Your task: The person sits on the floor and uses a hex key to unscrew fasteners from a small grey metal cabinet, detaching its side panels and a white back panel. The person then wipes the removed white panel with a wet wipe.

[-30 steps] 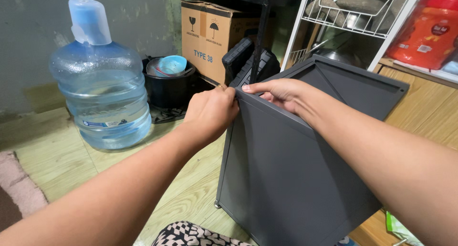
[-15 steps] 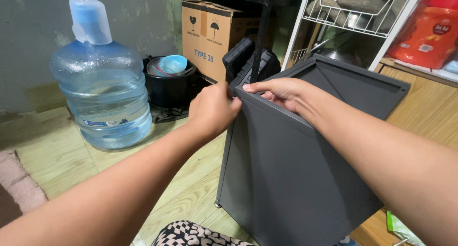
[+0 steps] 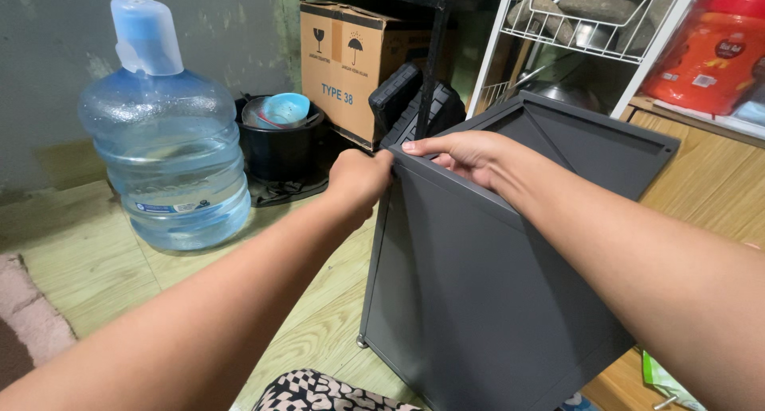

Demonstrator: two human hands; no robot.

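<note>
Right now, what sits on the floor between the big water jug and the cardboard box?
In the head view, a black pot with a small blue bowl inside stands between the water jug and the cardboard box.

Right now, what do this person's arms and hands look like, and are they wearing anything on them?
Both forearms are bare: no sleeves show anywhere along them, and there are no gloves. The left hand and the right hand show no ring, watch or bracelet. A black-and-white patterned cloth shows at the bottom edge.
</note>
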